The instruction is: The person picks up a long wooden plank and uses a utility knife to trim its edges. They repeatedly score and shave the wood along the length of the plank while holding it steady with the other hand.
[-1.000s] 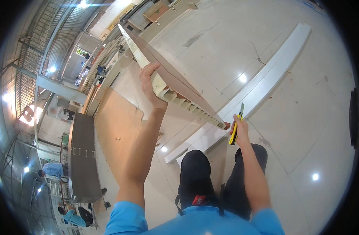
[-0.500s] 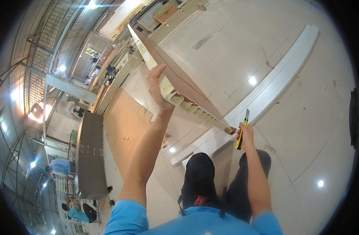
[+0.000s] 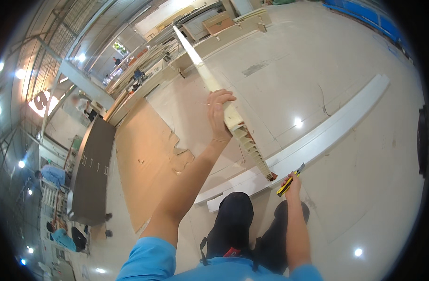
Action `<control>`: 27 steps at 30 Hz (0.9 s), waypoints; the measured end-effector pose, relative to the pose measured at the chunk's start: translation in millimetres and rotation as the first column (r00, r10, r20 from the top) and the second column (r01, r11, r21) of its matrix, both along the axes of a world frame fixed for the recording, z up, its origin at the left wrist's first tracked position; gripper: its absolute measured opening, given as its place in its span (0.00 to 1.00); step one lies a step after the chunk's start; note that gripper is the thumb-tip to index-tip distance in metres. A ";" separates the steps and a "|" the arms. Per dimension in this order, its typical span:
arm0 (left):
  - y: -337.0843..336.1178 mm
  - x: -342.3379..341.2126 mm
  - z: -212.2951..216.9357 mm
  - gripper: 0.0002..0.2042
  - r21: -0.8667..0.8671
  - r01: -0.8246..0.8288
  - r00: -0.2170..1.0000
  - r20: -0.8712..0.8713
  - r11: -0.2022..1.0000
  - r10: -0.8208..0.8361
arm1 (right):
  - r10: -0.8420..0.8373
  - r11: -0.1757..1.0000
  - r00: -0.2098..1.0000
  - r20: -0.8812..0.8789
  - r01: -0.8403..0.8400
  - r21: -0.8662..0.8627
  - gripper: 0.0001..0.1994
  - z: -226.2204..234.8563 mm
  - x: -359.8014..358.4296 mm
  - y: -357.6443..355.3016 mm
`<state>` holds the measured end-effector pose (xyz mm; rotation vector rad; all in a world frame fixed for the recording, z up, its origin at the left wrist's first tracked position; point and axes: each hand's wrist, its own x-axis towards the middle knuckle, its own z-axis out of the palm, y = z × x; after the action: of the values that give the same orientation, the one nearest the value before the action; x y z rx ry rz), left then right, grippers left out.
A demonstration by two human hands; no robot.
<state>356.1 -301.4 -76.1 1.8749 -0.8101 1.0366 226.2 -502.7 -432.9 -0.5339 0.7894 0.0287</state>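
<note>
My left hand [image 3: 219,112] is closed around the upper edge of a long hollow-core panel [image 3: 206,75], near its close end. The panel stands on edge, so mostly its narrow pale edge shows. Its broken close end bares a row of cells in the core, and a reddish-brown scrap sits at the lower tip. In my right hand [image 3: 294,185] is a yellow and black utility knife [image 3: 288,184], its blade out and aimed up to the right. The knife is apart from the panel, just right of its lower end.
White boards [image 3: 336,124] lie on the tiled floor beyond my knees. A torn brown sheet [image 3: 139,154] covers floor at the left, beside a dark cabinet [image 3: 90,173]. Stacked boards [image 3: 195,56] line the far side. Several people are at the left.
The panel has swung to nearly edge-on, hiding its brown face. My left hand went right with it. The knife has tipped from near upright to a slant, and my view has shifted.
</note>
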 end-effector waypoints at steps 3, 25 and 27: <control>0.1 -2.1 -1.5 0.27 -0.025 0.017 0.999 0.034 1.000 -0.016 | 0.065 0.997 0.997 0.053 -0.063 -0.035 0.14 -11.5 9.6 4.8; 1.8 -4.6 -7.0 0.24 -0.113 0.077 0.996 0.053 0.991 -0.071 | 0.049 0.683 0.982 0.180 0.098 -0.724 0.14 60.9 -92.9 -55.4; 2.1 -2.7 -6.6 0.24 -0.092 0.072 0.996 0.067 0.993 -0.066 | 0.008 0.745 0.971 0.238 0.153 -0.649 0.12 57.3 -95.9 -57.4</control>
<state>353.4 -299.3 -82.7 1.7299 -0.8426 1.0778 130.3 -560.1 -375.6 -1.1694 0.5768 -0.4021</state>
